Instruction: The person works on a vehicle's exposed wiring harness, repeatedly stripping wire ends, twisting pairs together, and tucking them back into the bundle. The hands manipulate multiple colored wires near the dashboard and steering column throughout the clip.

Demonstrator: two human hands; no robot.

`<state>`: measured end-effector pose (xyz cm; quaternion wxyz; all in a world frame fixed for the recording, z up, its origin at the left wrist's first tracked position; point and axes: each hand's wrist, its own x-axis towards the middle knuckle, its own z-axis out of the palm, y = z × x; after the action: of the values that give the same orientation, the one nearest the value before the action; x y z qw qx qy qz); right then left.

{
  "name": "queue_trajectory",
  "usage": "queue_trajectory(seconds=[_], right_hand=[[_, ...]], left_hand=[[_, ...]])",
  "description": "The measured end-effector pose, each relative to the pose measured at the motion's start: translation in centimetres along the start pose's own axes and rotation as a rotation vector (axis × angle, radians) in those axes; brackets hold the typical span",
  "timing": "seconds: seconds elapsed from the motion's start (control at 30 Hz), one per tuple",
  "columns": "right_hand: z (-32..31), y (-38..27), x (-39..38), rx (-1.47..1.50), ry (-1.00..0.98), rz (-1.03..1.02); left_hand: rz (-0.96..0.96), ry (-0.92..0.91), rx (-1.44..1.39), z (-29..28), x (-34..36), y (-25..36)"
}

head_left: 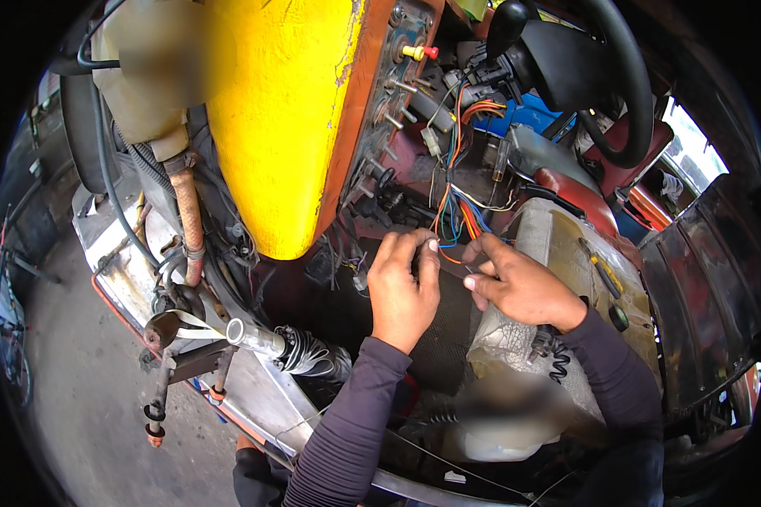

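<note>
Head view, looking down into an opened vehicle dashboard. Left hand (403,291) raised at centre, fingers (421,253) curled and pinched on the coloured wires (452,226), orange, blue and red strands hanging from the loom above. Right hand (520,286) just beside it, to the right, fingers (480,253) pinched on a thin wire end of the same bundle; whether a small tool also sits in that grip cannot be told. Both hands close together, fingertips nearly meeting, dark ribbed sleeves (347,422) entering from the lower edge.

Wire bundle running upward to connectors (482,84) under the steering column, behind an orange-brown instrument panel (389,93) studded with switches, one knob yellow with a red tip (420,52). Large yellow body panel (279,118) left of the switch panel, paint chipped along its edge. Black steering wheel (626,84) at upper right. Screwdriver with yellow-and-black handle (602,270) lying on a worn, pale cover (558,245) right of the right hand. Coiled black cable (554,355) below the right wrist. Rust-coloured hose (188,220) and metal tube (254,336) at lower left, above a grey concrete floor (93,406).
</note>
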<state>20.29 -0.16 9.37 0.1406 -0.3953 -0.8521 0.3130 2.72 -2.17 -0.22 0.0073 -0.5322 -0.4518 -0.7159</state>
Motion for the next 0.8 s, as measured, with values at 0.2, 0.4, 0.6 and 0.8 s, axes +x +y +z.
queue_trajectory(seconds=[0.2,0.4,0.6,0.8], right_hand=[[1.1,-0.7,0.5,-0.007,0.053,-0.034],[1.3,0.3,0.7,0.074,0.086,-0.07],[0.6,0.2,0.2,0.055,0.085,-0.071],[-3.9,-7.0,0.0,-0.24,0.64,-0.299]], left_hand=[[-0.102,-0.048,-0.087,-0.4,0.0,0.5],[-0.055,-0.039,-0.046,-0.6,0.1,1.0],[0.01,0.016,-0.018,-0.2,0.2,0.9],[-0.02,0.026,-0.008,-0.9,0.1,0.5]])
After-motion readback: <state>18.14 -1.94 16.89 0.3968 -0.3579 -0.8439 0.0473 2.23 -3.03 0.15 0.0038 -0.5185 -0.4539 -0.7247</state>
